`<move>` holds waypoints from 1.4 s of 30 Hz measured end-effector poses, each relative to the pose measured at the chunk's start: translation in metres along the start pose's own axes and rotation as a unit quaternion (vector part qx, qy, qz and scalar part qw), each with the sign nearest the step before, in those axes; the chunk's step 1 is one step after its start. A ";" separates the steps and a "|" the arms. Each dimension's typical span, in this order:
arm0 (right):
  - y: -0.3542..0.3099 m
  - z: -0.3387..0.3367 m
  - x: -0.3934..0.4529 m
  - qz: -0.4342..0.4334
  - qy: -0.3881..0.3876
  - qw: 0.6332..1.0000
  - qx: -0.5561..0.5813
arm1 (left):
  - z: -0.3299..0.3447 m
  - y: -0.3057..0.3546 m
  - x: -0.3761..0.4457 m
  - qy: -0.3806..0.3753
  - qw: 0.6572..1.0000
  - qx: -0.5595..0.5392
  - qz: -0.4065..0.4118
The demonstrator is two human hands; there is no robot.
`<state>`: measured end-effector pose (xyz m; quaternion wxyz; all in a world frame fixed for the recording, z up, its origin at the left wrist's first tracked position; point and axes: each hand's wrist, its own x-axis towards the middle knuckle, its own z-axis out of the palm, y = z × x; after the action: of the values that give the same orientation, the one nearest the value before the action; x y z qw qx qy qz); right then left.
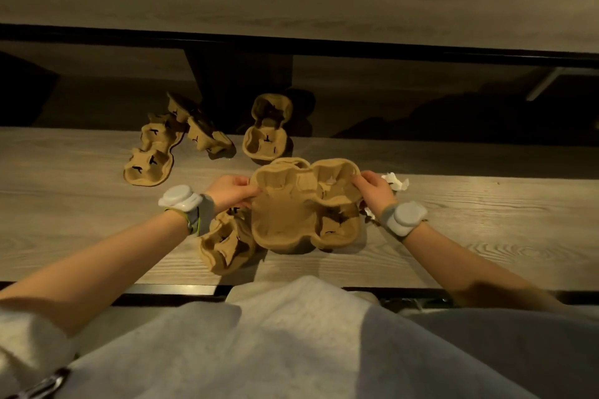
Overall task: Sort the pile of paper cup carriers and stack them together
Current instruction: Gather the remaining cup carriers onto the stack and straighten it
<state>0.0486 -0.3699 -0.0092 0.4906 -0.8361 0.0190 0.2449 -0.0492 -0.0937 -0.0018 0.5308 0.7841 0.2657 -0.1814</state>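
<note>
Both forearms reach forward from the bottom corners toward the middle of the desk (486, 223), each wrist wearing a pale round wrist device (180, 197). The left hand (231, 191) pinches the left rim of a four-cup carrier (304, 204), fingers curled over the edge and thumb under it as far as can be seen. The right hand (374, 193) grips the right rim in the same way, fingers folded over the lip. Held between the hands, the carrier is tilted with its far edge raised, so its open side faces the camera.

This carrier is tan moulded pulp with four rounded cup wells and a scalloped outline; the wells hold nothing that can be made out. Its near edge seems to be on or just above the desk.

At about 7 o'clock from it, touching its lower left side, lies a second brown carrier (227, 241), tipped on its side under the left wrist. At 10 o'clock, well apart, a two-cup carrier (150, 155) lies flat, with another carrier (202, 126) leaning just beside it at the far desk edge. At 12 o'clock, near the held carrier, a two-cup carrier (267, 131) overhangs the far edge. Crumpled white paper (395, 181) sits just behind the right hand at 3 o'clock.
</note>
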 end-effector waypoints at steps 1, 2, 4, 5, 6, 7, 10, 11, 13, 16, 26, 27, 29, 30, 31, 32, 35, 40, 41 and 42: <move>0.006 0.000 -0.006 0.002 -0.003 1.000 -0.002 | 0.002 -0.003 -0.005 -0.004 1.000 0.001 0.004; 0.012 0.001 -0.010 -0.002 -0.004 1.000 -0.005 | 0.003 -0.004 -0.010 -0.006 1.000 0.006 0.010; 0.025 0.002 -0.017 -0.013 0.003 1.000 -0.008 | 0.005 -0.008 -0.017 -0.010 0.999 0.020 0.023; 0.030 0.003 -0.020 -0.018 0.006 1.000 -0.009 | 0.006 -0.009 -0.019 -0.013 0.999 0.025 0.028; 0.034 0.004 -0.023 -0.020 0.008 1.000 -0.011 | 0.007 -0.011 -0.021 -0.016 0.999 0.029 0.031; 0.037 0.004 -0.025 -0.017 0.008 1.000 -0.010 | 0.009 -0.013 -0.023 -0.019 0.999 0.033 0.031; 0.046 0.005 -0.032 -0.010 0.012 1.000 -0.009 | 0.013 -0.019 -0.026 -0.029 0.998 0.051 0.026; 0.047 0.006 -0.032 -0.013 0.014 1.000 -0.012 | 0.014 -0.020 -0.025 -0.028 0.998 0.052 0.024; 0.052 0.007 -0.034 -0.016 0.014 1.000 -0.015 | 0.016 -0.025 -0.025 -0.025 0.999 0.046 0.012; 0.057 0.008 -0.033 -0.020 0.023 0.999 -0.010 | 0.018 -0.029 -0.024 -0.015 0.999 0.040 0.005; 0.064 0.008 -0.030 -0.100 0.038 0.988 -0.113 | 0.023 -0.031 -0.031 0.080 0.961 0.252 0.076; 0.064 0.007 -0.029 -0.105 0.039 0.986 -0.125 | 0.021 -0.030 -0.032 0.086 0.951 0.284 0.088; 0.065 0.005 -0.027 -0.112 0.032 0.982 -0.148 | 0.020 -0.028 -0.031 0.086 0.938 0.320 0.099; 0.066 0.004 -0.027 -0.114 0.027 0.980 -0.158 | 0.019 -0.028 -0.030 0.085 0.933 0.334 0.100; 0.066 0.004 -0.026 -0.117 0.023 0.979 -0.165 | 0.019 -0.028 -0.029 0.085 0.928 0.348 0.101; 0.066 0.003 -0.025 -0.118 0.021 0.978 -0.170 | 0.018 -0.028 -0.029 0.085 0.922 0.363 0.102; 0.064 0.002 -0.023 -0.109 0.013 0.977 -0.183 | 0.017 -0.029 -0.025 0.074 0.900 0.416 0.107; 0.061 0.003 -0.021 -0.089 0.004 0.977 -0.194 | 0.015 -0.029 -0.018 0.037 0.887 0.449 0.099; 0.060 0.003 -0.021 -0.087 0.004 0.978 -0.189 | 0.014 -0.030 -0.017 0.029 0.888 0.448 0.095; 0.061 0.003 -0.020 -0.083 0.003 0.979 -0.185 | 0.013 -0.030 -0.015 0.022 0.889 0.447 0.094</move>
<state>0.0133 -0.4032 -0.0507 0.3459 -0.9118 -0.0944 0.1999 -0.0798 -0.1007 -0.0200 0.1332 0.9634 0.0933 -0.2130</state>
